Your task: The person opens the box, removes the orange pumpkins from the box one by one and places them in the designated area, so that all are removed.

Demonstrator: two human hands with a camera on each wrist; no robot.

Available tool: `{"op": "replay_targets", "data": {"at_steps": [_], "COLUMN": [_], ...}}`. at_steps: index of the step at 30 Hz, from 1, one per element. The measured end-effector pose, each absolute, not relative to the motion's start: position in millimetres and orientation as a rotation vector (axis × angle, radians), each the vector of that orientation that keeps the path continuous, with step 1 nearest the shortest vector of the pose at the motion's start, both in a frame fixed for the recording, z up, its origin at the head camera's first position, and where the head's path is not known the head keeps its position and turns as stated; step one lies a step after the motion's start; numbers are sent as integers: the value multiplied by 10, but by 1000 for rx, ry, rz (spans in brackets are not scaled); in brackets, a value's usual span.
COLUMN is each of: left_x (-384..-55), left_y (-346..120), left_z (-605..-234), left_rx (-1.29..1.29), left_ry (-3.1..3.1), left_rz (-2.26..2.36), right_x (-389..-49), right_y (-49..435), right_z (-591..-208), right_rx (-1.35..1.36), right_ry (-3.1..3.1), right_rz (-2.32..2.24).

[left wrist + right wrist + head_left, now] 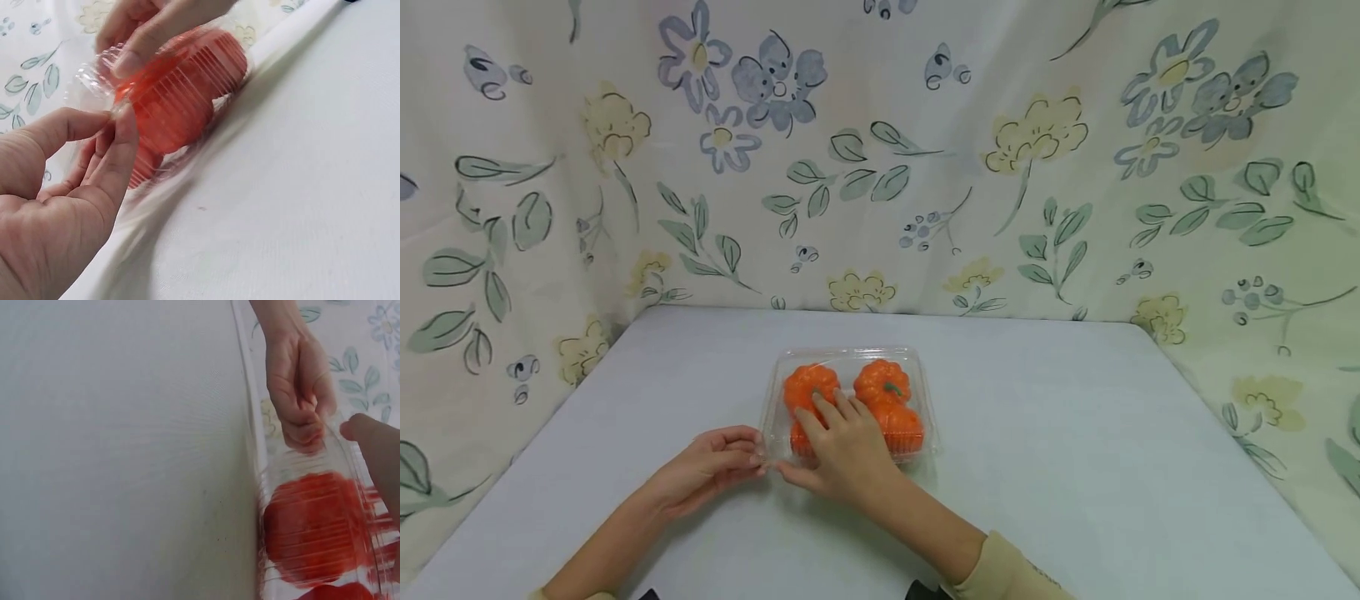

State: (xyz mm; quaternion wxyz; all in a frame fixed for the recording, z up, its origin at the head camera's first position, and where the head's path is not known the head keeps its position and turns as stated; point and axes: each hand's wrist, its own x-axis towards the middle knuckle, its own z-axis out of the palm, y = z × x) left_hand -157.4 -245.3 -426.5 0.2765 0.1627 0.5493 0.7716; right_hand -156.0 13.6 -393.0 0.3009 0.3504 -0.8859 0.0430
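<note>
A clear plastic clamshell box (927, 433) sits on the table with its lid down. Inside it are several small orange pumpkins (883, 379), one showing a green stem. My left hand (711, 468) is at the box's near left corner. In the left wrist view, the thumb and a finger of that left hand (81, 169) pinch the box's thin rim. My right hand (850, 450) lies across the lid with its fingers stretched out, its thumb by the same corner. It covers part of the near left pumpkin. Ribbed walls of the box (306, 462) blur in the right wrist view.
The box stands on a white table (1060, 450), nearer its middle than its edges. Behind and along both sides hangs a floral curtain (865, 225), meeting the table's far edge.
</note>
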Motion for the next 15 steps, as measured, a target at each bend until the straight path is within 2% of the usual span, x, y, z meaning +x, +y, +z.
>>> {"op": "replay_targets", "data": {"at_steps": [15], "left_x": [-1586], "left_y": [-2501], "left_z": [-4251], "left_rx": [377], "left_ry": [1512], "left_rz": [2056], "right_x": [-1581], "right_y": [170], "right_z": [-3904], "right_rx": [953], "right_ry": [-2319], "right_rz": [126]}}
